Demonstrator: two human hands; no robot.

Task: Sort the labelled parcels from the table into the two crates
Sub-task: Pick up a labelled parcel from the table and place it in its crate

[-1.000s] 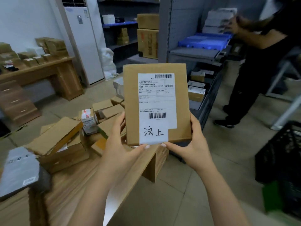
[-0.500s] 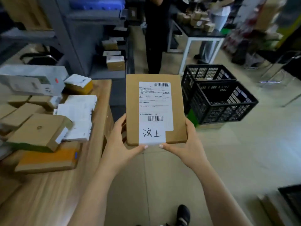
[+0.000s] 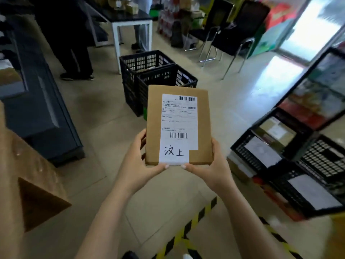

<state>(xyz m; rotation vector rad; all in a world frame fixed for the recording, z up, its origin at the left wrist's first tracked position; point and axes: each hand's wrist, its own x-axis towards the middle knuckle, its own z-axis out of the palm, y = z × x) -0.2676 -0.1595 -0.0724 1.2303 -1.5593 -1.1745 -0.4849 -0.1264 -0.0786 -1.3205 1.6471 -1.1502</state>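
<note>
I hold a flat brown cardboard parcel [image 3: 154, 126] upright in front of me, its white shipping label with barcodes and two handwritten characters facing me. My left hand [image 3: 137, 161] grips its lower left edge and my right hand [image 3: 214, 165] grips its lower right edge. At the right, on the floor, two black crates stand side by side: one [image 3: 248, 152] holds white and brown parcels, the nearer one [image 3: 280, 186] holds a white parcel. The wooden table [image 3: 22, 174] shows only at the left edge.
Two stacked empty black crates [image 3: 158, 71] stand on the floor behind the parcel. A person in dark clothes [image 3: 69, 43] stands by grey shelving [image 3: 37, 101] at the left. A white-legged table [image 3: 130, 23], chairs [image 3: 229, 34] and yellow-black floor tape [image 3: 188, 227] are around.
My view has swung right, away from the table with its parcels, toward the floor and the crates at the right. Both hands still hold the parcel the same way.
</note>
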